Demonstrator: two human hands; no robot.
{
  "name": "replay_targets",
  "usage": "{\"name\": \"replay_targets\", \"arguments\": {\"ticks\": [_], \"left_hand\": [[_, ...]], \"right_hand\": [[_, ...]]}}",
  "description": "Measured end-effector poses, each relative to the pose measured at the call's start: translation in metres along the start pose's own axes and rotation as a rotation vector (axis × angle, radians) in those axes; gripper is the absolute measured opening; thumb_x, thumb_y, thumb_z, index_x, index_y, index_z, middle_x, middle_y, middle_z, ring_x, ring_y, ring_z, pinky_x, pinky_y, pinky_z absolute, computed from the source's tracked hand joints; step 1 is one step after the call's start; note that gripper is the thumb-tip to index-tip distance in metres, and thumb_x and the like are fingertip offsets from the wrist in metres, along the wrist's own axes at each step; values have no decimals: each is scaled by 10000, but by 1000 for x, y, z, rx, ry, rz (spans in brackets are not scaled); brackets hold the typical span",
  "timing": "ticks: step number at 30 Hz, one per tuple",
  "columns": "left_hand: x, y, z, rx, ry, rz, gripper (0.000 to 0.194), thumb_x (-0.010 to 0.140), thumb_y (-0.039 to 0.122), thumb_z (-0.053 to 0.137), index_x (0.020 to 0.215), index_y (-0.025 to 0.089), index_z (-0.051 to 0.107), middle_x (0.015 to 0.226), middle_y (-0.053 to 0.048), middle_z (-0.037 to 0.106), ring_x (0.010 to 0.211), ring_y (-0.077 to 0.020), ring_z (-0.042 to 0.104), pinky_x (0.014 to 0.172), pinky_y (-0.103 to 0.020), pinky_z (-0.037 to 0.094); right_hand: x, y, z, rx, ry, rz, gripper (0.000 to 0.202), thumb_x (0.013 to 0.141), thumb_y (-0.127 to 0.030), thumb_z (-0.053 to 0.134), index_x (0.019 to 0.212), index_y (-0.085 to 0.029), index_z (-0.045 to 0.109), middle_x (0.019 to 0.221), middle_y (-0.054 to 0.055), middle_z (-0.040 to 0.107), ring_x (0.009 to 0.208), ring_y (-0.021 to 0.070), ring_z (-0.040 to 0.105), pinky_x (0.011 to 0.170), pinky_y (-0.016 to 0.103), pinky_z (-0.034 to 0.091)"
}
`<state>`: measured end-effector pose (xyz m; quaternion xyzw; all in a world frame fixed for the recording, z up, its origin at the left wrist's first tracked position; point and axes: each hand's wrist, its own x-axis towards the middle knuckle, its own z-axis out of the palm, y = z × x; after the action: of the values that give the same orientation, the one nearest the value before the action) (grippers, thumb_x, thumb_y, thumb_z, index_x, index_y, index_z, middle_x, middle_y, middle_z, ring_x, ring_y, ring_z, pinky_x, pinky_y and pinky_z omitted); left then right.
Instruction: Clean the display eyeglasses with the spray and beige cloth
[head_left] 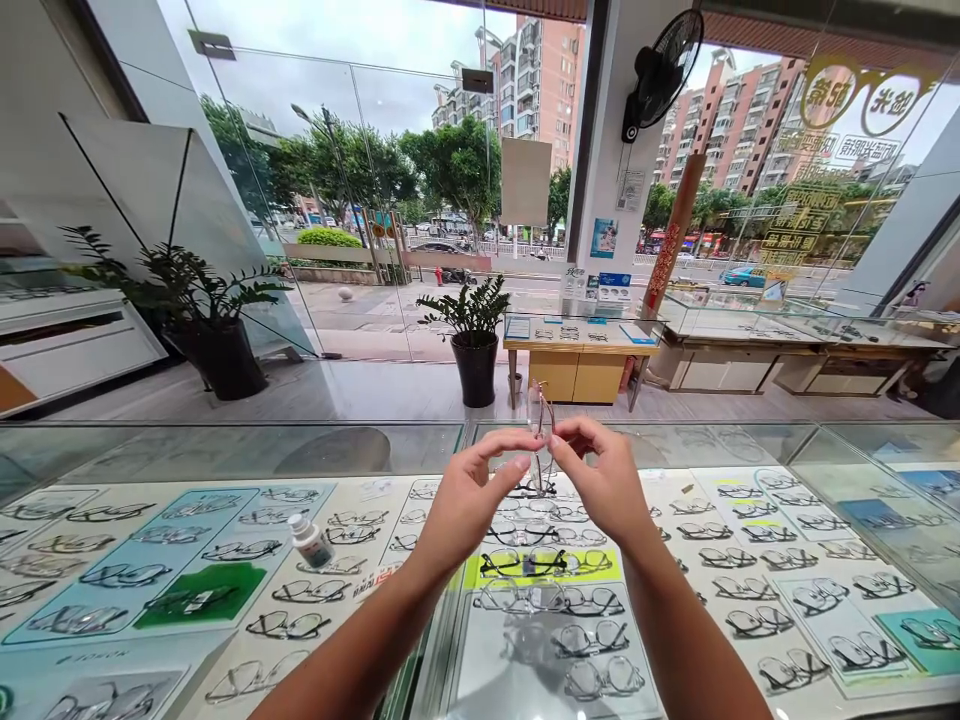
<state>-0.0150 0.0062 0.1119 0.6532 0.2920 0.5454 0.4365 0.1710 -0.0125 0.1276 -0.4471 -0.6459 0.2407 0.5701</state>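
Note:
A pair of thin-framed eyeglasses (541, 400) is held up on edge above the glass display counter (420, 440). My left hand (480, 480) pinches it from the left between thumb and fingers. From the other side, my right hand (596, 470) closes on it with thumb and forefinger. The fingertips of both hands meet at the frame and partly hide it. Beneath my hands, rows of eyeglasses (589, 637) lie inside the counter, some on a yellow-green strip (616, 566).
A small white bottle (309, 540) stands left of my left arm. More eyeglasses (791, 670) lie to the right under glass. Beyond the counter are potted plants (476, 365), another display case (581, 345), a wall fan (664, 70) and glass windows.

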Motion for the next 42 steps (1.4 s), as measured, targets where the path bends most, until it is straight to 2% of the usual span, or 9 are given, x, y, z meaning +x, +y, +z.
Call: {"name": "replay_targets", "arguments": {"ticks": [5, 12, 19, 25, 29, 35, 42], "left_hand": [[4, -8, 1, 44, 113, 24, 218, 869, 446, 832, 961, 256, 775, 1101, -73, 796, 1125, -285, 709, 1069, -422, 518], [9, -14, 1, -44, 63, -33, 268, 889, 498, 806, 900, 235, 754, 1120, -82, 808, 1111, -279, 726, 1040, -407, 534], [11, -10, 2, -88, 69, -26, 290, 921, 510, 779, 923, 228, 709, 1102, -73, 789, 1103, -247, 718, 1019, -367, 540], [9, -7, 2, -69, 73, -16, 296, 929, 510, 772, 946, 221, 710, 1121, -80, 784, 1094, -245, 712, 966, -340, 546], [9, -10, 1, -75, 77, -6, 266, 954, 484, 757, 974, 222, 715, 1103, -69, 782, 1068, -225, 708, 942, -317, 546], [8, -9, 1, -108, 69, -8, 275, 958, 473, 763, 980, 203, 712, 1102, -73, 766, 1091, -221, 706, 995, -333, 557], [10, -8, -2, -203, 45, -49, 320, 954, 512, 757, 992, 205, 673, 1126, -79, 737, 1122, -240, 690, 946, -392, 632]], "right_hand": [[-5, -5, 3, 34, 1, 17, 206, 964, -404, 704, 913, -210, 750, 857, 37, 760, 727, 174, 643, 693, 306, 522], [-6, -7, 4, 48, -14, 9, 211, 963, -411, 707, 903, -212, 742, 847, 41, 758, 726, 176, 638, 685, 308, 521], [-5, -5, 1, 57, 9, 3, 199, 970, -393, 696, 891, -212, 722, 830, 29, 733, 740, 174, 620, 701, 307, 504], [-7, -9, 4, -32, -135, 75, 183, 939, -372, 725, 845, -215, 712, 781, 4, 730, 697, 164, 620, 677, 297, 473], [-7, -10, 4, -109, -135, 90, 163, 942, -358, 713, 861, -216, 721, 788, 3, 736, 720, 170, 622, 696, 299, 452], [-6, -8, 3, -80, -167, 53, 171, 975, -345, 666, 875, -217, 721, 798, -7, 728, 740, 161, 610, 712, 292, 435], [-6, -6, 0, -70, -112, 38, 194, 1000, -374, 642, 901, -222, 709, 769, -2, 731, 717, 167, 635, 685, 293, 448]]}}
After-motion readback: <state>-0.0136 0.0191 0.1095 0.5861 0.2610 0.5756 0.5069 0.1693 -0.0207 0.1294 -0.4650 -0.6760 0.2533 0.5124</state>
